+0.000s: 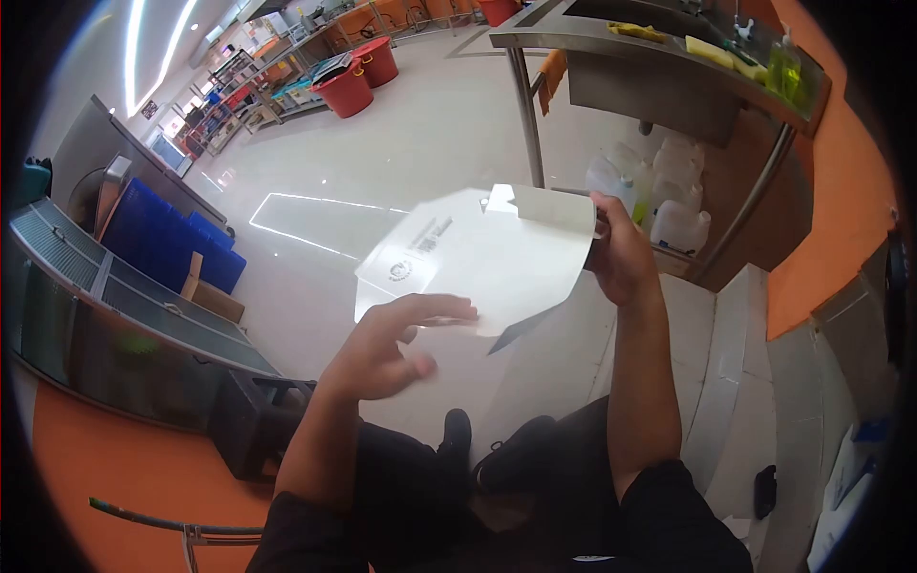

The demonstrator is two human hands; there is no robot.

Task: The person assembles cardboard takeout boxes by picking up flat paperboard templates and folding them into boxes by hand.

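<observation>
A white folding carton (492,253), partly flattened with creased flaps, is held in front of me above the floor. Dark print and a round logo show on its left part, and one flap stands up at its top right. My right hand (621,253) grips the carton's right edge, its fingers partly hidden behind the board. At the lower left edge is my left hand (387,349), fingers stretched out over the board and thumb apart below. Whether those fingertips touch the carton I cannot tell.
A steel sink table (640,62) stands at the upper right, with plastic jugs (678,181) beneath it. Red tubs (346,93) and shelving are farther back. To the left are blue bins (158,229) and a glass-topped case (134,296). A tiled step (735,334) lies at right.
</observation>
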